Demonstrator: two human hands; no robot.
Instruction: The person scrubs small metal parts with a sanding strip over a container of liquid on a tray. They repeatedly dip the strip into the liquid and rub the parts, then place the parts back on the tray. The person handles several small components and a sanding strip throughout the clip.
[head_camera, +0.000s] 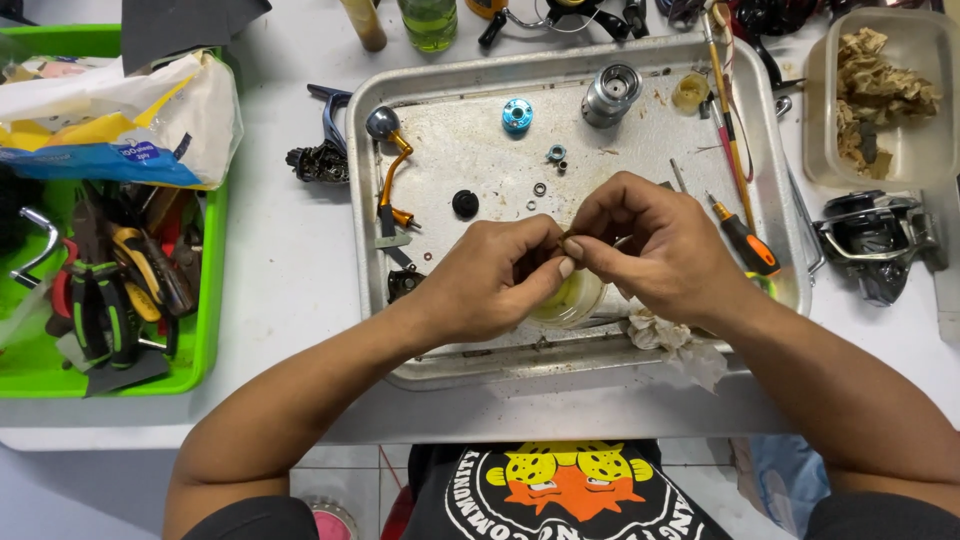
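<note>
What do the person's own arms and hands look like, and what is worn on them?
Both the left hand and the right hand are bare: no gloves, rings, watch or bracelets show. The forearms are uncovered too. Short black sleeves begin near the elbows, at the bottom edge of the picture.

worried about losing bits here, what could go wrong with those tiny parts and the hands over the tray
1. The small part pinched between the left hand and right hand could slip and drop into the metal tray.
2. The loose rings and blue cap may roll if the tray is bumped.
3. A wrist could tip the pale cup under the hands.
</note>
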